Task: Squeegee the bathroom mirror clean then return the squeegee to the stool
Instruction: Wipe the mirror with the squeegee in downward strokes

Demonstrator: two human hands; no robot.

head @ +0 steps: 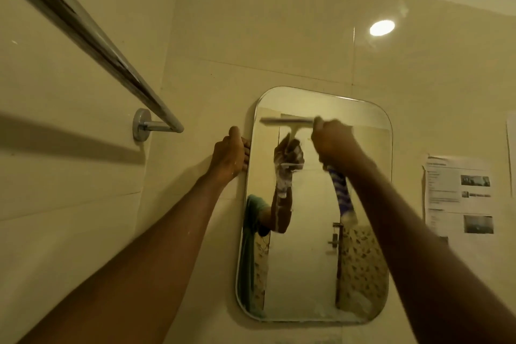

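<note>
A rounded rectangular mirror (307,274) hangs on the beige tiled wall. My left hand (230,153) grips its left edge near the top. My right hand (332,142) is shut on the squeegee (287,121). Its pale blade lies level across the top part of the glass, and a blue-and-white striped handle sticks out below my fist. The right hand is motion-blurred. The glass reflects my arm and hand with white foam on them. Foam streaks sit along the mirror's bottom edge. The stool is out of view.
A chrome towel bar (92,36) juts from the left wall at head height, close to my left arm. Printed paper sheets (458,195) are stuck to the wall right of the mirror. A ceiling lamp glares off a tile (382,27).
</note>
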